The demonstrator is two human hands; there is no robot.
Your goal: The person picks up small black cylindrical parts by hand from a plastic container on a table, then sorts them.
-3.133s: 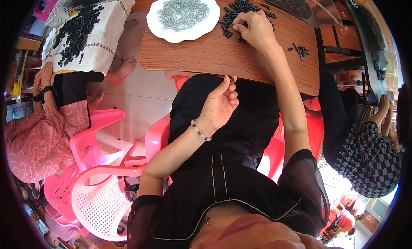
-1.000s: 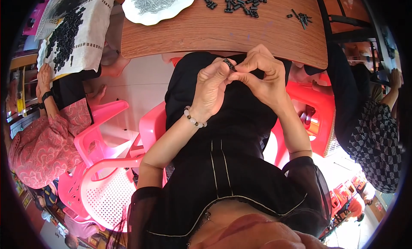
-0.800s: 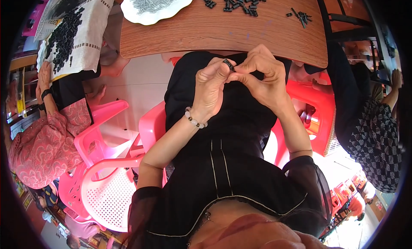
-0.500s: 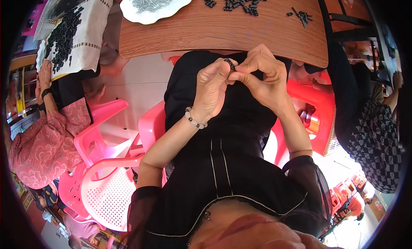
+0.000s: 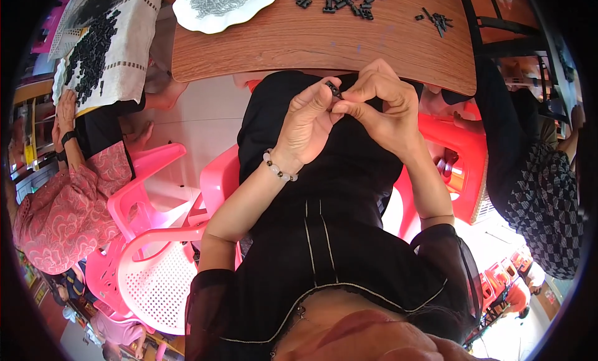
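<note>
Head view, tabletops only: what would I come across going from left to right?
A heap of black pieces on a white cloth, then a white scalloped plate of small clear pieces, then a loose pile of black pieces, then a smaller dark cluster.

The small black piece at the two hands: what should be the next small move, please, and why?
Perhaps a gentle push with the right hand at the lower end of the black piece, the left hand supporting. The left hand grips the piece, and the right hand's pinch sits at that end. Anything inside that pinch is too small to see.
</note>
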